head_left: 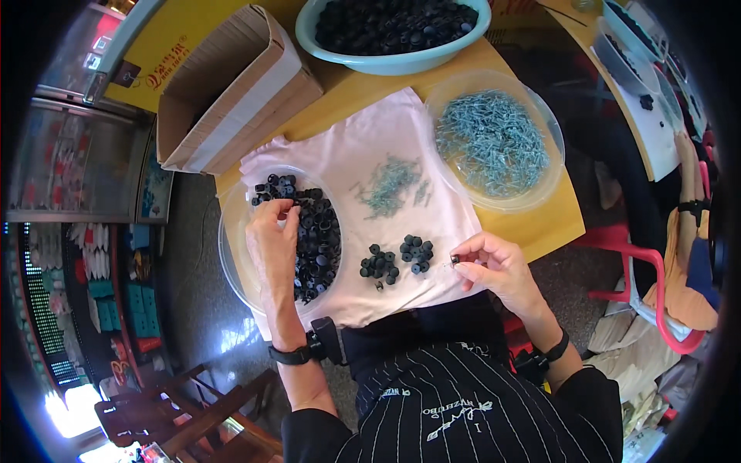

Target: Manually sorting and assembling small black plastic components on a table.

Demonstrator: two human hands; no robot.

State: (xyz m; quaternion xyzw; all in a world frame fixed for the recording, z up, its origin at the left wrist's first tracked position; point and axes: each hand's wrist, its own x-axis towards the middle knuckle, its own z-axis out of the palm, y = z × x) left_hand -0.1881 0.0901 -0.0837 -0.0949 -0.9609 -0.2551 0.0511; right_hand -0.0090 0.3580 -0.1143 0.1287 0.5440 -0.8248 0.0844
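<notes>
My left hand [272, 231] reaches into a clear round plastic tub [231, 258] at the left. Its thumb and fingertips are closed together over a pile of black round plastic caps [318, 239]; whether a cap is between them is hidden. Between thumb and forefinger, my right hand [498, 270] pinches a small dark cap [455, 259] just off the front right of the pink cloth [316, 150]. Two small clusters of black caps, a left one [379, 265] and a right one [417, 253], lie on the cloth between my hands. Beyond them spreads a loose heap of thin greenish screws [392, 185].
A clear tub [552, 166] full of similar screws stands at the right of the yellow table [567, 212]. At the back are a pale blue basin [386, 63] of black caps and a cardboard box [231, 116]. Another person's arm [686, 174] rests by a second table at right.
</notes>
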